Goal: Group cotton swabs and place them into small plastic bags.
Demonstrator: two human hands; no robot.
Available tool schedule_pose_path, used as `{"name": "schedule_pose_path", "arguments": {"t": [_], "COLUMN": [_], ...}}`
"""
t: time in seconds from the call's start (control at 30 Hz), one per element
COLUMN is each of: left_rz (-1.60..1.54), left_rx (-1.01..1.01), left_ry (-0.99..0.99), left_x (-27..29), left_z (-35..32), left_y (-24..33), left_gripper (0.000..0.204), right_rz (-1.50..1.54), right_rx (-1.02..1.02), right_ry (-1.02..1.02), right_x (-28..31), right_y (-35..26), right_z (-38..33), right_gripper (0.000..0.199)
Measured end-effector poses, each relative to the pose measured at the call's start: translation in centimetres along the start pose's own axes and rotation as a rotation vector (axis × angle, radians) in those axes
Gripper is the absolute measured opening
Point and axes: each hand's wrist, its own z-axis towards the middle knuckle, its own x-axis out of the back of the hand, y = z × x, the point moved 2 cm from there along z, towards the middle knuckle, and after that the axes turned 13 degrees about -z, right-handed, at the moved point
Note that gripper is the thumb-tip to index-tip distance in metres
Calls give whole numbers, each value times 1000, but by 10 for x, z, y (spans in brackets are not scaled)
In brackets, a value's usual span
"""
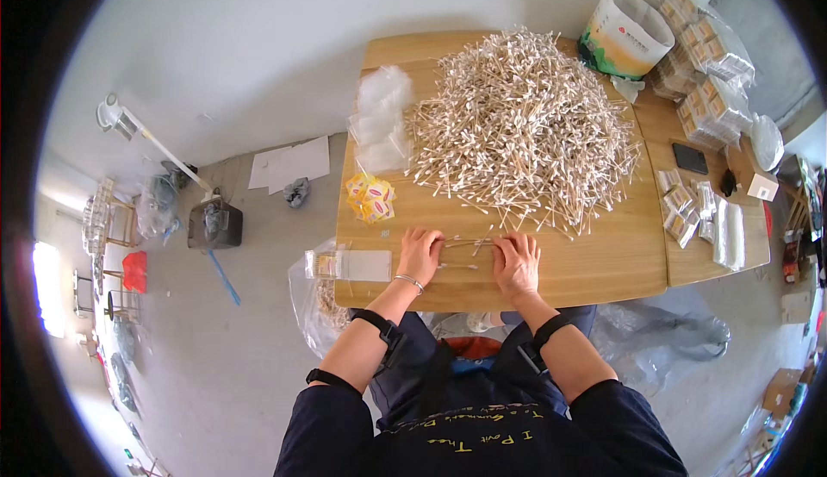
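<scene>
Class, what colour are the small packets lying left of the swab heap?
Yellow packets, with red marks; head view.

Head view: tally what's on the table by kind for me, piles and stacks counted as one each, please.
Big heap of cotton swabs: 1
Small row of swabs between left hand and right hand: 1
Stack of clear bags: 1
Cluster of yellow packets: 1
Filled clear packet at the table edge: 1
Black phone: 1
Total: 6
</scene>
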Motion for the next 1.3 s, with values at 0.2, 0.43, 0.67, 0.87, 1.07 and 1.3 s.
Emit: {"name": "schedule_pose_path", "arguments": {"t": [0.2, 0.43, 0.67, 0.87, 1.07, 1.3], "left_rz": [-75, -24, -94, 37, 26, 77], "left_rx": [49, 114, 81, 103, 107, 146], "left_ry": [-5, -85, -87, 136, 83, 105], "left_x": [-5, -25, -13, 6, 15, 13], "left_z": [-7, 1, -3, -19, -25, -22], "left_y": [21, 20, 13, 19, 8, 4], "left_gripper": [11, 11, 10, 18, 15, 6], "right_rz": [13, 25, 52, -52, 106, 74], "right_rx": [13, -12, -46, -78, -49, -52], "right_ry": [33, 13, 36, 38, 40, 115], "right_x": [-3, -4, -8, 5, -13, -10], "right_y": [4, 1, 5, -26, 8, 10], "right_z": [-1, -2, -2, 6, 8, 3], "right_gripper": [15, 14, 21, 16, 11, 6]}}
